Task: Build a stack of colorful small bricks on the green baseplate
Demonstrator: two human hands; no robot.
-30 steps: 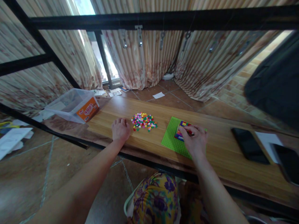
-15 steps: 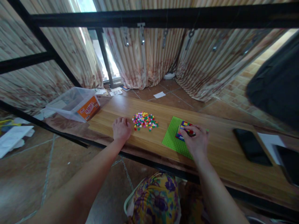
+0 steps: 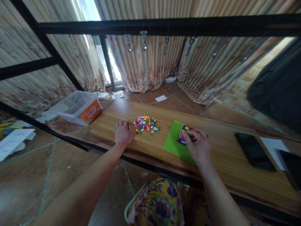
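My right hand (image 3: 199, 144) is over a bright green studded baseplate (image 3: 172, 138). Its thumb and index finger are pinched together at a low, multicoloured build of toy bricks (image 3: 182, 138) on the plate. The fingers cover part of the build, and whatever sits in the pinch is too small and hidden to make out. My left hand (image 3: 123, 132) rests on the wooden tabletop with its fingers curled in and nothing visible in them. Just right of it lies a loose pile of tiny coloured bricks (image 3: 147, 124).
A clear plastic bin (image 3: 70, 108) with an orange label stands at the table's left end. On the right lie a black phone (image 3: 255, 152), a white paper (image 3: 274, 149) and another dark device (image 3: 291, 166). A black metal bar (image 3: 150, 26) crosses above the table.
The whole view has shifted slightly, so everything appears a little lower. My right hand stays pinched at the brick build, and my left hand remains beside the pile.
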